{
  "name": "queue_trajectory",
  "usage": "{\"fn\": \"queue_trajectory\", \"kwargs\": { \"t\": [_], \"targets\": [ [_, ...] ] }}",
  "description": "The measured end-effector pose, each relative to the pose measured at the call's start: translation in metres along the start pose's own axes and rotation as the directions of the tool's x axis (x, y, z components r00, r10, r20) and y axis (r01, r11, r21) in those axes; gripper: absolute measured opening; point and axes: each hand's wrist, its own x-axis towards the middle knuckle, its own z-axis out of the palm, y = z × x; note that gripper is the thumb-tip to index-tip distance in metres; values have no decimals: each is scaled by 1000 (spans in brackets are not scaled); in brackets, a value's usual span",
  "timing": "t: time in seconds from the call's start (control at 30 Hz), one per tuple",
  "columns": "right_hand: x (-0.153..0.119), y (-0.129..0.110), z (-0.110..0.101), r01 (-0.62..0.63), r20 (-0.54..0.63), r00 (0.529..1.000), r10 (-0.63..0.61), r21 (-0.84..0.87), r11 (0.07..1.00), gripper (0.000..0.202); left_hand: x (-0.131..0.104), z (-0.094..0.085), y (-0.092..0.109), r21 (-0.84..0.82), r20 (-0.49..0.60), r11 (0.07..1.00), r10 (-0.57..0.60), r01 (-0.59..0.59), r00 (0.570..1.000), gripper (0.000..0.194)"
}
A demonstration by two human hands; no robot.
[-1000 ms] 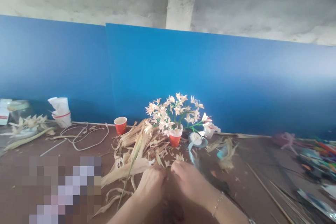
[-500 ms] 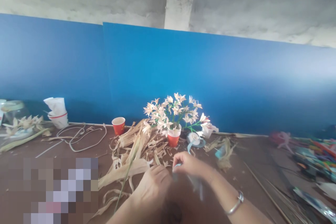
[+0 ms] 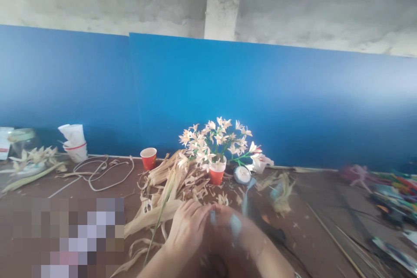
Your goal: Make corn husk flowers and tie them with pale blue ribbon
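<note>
My left hand (image 3: pixel 190 223) is at the table's near middle, fingers bent and pressed together; whatever they hold is hidden. Its fingertips meet those of my right hand (image 3: pixel 226 221), which is smeared by motion. Pale blue ribbon (image 3: pixel 235 225) shows as blurred patches over my right hand and between the fingertips, where that hand pinches it. Another pale blue strip (image 3: pixel 248 195) rises behind the right hand toward a round white roll (image 3: pixel 243 175). Just beyond my hands lies a small cream flower (image 3: pixel 223 200).
Corn husks (image 3: pixel 172 178) are heaped left of centre. Behind my hands stands a red paper cup (image 3: pixel 216 177) of cream flowers (image 3: pixel 208 139); another red cup (image 3: pixel 149 160) is farther left. White cord (image 3: pixel 110 189) loops at left. Thin sticks (image 3: pixel 335 239) and coloured clutter lie at right.
My right hand has swung down and toward my left hand, so the fingertips now meet. The pale blue strip has moved with it. My left hand has turned more upright, and the view has shifted slightly.
</note>
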Motion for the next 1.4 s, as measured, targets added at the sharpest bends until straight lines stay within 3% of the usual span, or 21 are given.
{"fn": "queue_trajectory", "kwargs": {
  "t": [0.13, 0.23, 0.43, 0.57, 0.67, 0.77, 0.83, 0.9, 0.97, 1.03, 1.07, 1.13, 1.2, 1.27, 1.3, 1.4],
  "targets": [
    [3, 2, 1, -91, 51, 995, 91, 8, 996, 28, 0, 0, 0, -24, 49, 999, -45, 46, 998, 26],
    [1, 0, 4, -94, 43, 995, 92, 28, 995, 24, -1, 0, -1, -96, 73, 982, -155, 162, 985, 24],
    [-5, -5, 8, -77, -62, 995, 84, 105, 991, 26, 3, -1, -4, -238, 140, 886, -374, 398, 917, 20],
    [-8, -10, 0, -120, -132, 982, 138, 137, 983, 41, 6, -4, -10, -249, 155, 839, -458, 483, 875, 20],
    [-13, -21, -11, 97, -266, 963, -46, 184, 978, 40, 6, -5, -15, -224, 159, 842, -465, 491, 871, 21],
    [-19, -36, -21, 407, -455, 840, -294, 172, 897, 32, 7, -5, -18, -242, 182, 821, -485, 517, 855, 21],
    [-22, -42, -22, 443, -510, 781, -359, 49, 895, 27, 7, -3, -19, -283, 195, 781, -521, 557, 831, 19],
    [-23, -42, -20, 320, -456, 808, -372, -190, 928, 23, 8, -1, -20, -364, 229, 702, -570, 612, 789, 16],
    [-23, -37, -15, 184, -317, 868, -383, -511, 840, 26, 9, 1, -21, -480, 286, 572, -615, 665, 735, 16],
    [-23, -30, -9, 126, -204, 876, -438, -779, 615, 38, 9, 2, -22, -589, 324, 435, -645, 681, 692, 20],
    [-22, -27, -6, 106, -175, 853, -493, -865, 490, 42, 9, 2, -23, -625, 328, 385, -660, 679, 676, 21],
    [-22, -24, -2, 57, -153, 755, -637, -953, 297, 44, 9, 2, -24, -660, 309, 342, -688, 669, 657, 21],
    [-22, -24, 2, 79, -116, 639, -760, -973, 215, 38, 9, 2, -24, -654, 293, 354, -696, 669, 656, 21],
    [-21, -23, 7, 189, -103, 578, -809, -948, 256, 27, 9, 3, -21, -623, 277, 417, -674, 662, 685, 20],
    [-21, -21, 11, 266, -105, 584, -805, -912, 312, 19, 8, 5, -20, -602, 269, 460, -653, 653, 708, 19],
    [-20, -14, 24, 407, -102, 694, -712, -761, 506, 23, 7, 8, -13, -545, 247, 576, -584, 609, 773, 16]
  ]
}}
